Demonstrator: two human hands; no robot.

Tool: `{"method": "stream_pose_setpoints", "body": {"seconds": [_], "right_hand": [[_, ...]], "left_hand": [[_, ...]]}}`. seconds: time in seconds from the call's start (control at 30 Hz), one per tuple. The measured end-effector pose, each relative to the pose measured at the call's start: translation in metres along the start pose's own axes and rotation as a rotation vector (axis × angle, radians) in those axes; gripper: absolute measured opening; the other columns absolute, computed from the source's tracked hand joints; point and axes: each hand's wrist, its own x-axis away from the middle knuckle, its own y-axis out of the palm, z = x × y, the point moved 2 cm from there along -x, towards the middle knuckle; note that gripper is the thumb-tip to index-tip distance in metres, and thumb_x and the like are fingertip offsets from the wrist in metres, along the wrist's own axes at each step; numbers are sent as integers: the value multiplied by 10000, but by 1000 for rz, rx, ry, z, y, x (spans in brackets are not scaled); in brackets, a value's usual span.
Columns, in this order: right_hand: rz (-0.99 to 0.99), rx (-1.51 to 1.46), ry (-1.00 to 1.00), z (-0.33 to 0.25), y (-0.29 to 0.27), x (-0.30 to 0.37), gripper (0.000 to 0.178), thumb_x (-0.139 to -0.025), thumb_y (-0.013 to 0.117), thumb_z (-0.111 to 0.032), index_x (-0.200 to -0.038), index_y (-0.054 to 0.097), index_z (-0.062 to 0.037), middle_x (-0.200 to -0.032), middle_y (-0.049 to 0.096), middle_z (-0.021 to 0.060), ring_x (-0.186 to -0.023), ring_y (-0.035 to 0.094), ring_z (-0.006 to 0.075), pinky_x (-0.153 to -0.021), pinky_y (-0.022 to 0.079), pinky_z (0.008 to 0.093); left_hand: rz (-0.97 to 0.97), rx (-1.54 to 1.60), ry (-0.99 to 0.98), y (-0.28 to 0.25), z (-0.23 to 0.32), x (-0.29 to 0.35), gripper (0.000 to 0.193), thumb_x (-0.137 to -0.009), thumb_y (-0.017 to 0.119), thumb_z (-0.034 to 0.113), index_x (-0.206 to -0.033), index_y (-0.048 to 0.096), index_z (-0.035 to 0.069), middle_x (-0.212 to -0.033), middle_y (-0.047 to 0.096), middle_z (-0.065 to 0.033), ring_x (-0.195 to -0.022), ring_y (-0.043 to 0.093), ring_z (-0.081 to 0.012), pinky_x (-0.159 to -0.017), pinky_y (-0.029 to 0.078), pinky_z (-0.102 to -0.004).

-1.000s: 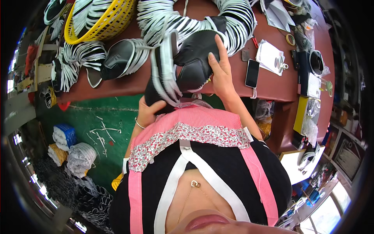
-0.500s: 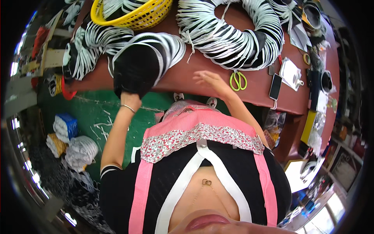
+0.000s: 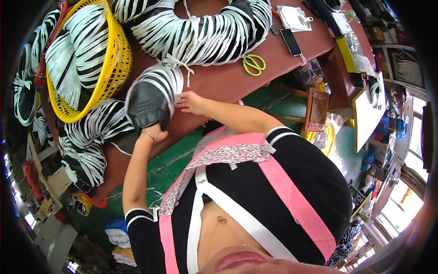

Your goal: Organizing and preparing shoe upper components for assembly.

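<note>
My left hand [image 3: 157, 133] is closed on the near end of a small stack of black shoe uppers [image 3: 145, 106] with white edging. The stack stands tilted at the table's front edge, its white rims fanned at the far side. My right hand [image 3: 191, 103] is at the stack's right edge, fingers stretched toward the white rims; whether they touch cannot be made out. Left of the stack, a row of similar black-and-white uppers [image 3: 98, 125] lies along the table. Beyond it curves a large bundle of uppers [image 3: 205, 39], tied with a white strip.
A yellow basket [image 3: 119, 59] full of uppers stands at the left on the brown-red table [image 3: 228, 86]. Green-handled scissors [image 3: 254, 65], a phone [image 3: 290, 42] and a clipboard with papers [image 3: 294, 18] lie to the right. The green floor [image 3: 175, 157] shows below the table edge.
The view has turned and shifted left. The stack now shows its smooth dark face. My right hand has moved left from open table to the stack's edge; my left hand keeps its hold.
</note>
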Motion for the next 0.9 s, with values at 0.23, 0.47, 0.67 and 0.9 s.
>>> {"method": "stream_pose_setpoints", "body": {"seconds": [0.23,0.47,0.67,0.9], "right_hand": [[-5,655,-767,-39,30,197,800,-859,646,-287,-1465,176,-58,-1262,475,174,-1098,514,264,-963,390,357],[-11,1310,-505,10,-12,96,635,-924,499,-368,-1391,328,27,-1266,494,283,-1167,498,394,-983,395,421],[75,1216,-364,1,-8,90,792,-915,452,-515,-1418,238,58,-1255,509,314,-1177,504,411,-1016,371,410],[-207,781,-176,-4,15,117,679,-967,380,-510,-1351,409,50,-1346,480,198,-1251,451,266,-1060,332,347]], "left_hand": [[-242,2236,641,-39,53,77,871,-582,643,208,-1374,370,-31,-1319,503,-225,-1192,529,-338,-1056,379,-419],[-254,2661,531,66,28,-16,810,-888,362,659,-1458,281,88,-1488,319,-140,-1346,337,-336,-1124,227,-493],[-245,2646,556,87,24,-7,819,-866,512,582,-1432,299,29,-1433,385,-187,-1289,419,-347,-1082,321,-488],[-205,2623,370,87,28,-13,601,-885,538,379,-1336,435,-3,-1315,520,-188,-1195,518,-326,-1039,384,-465]]}}
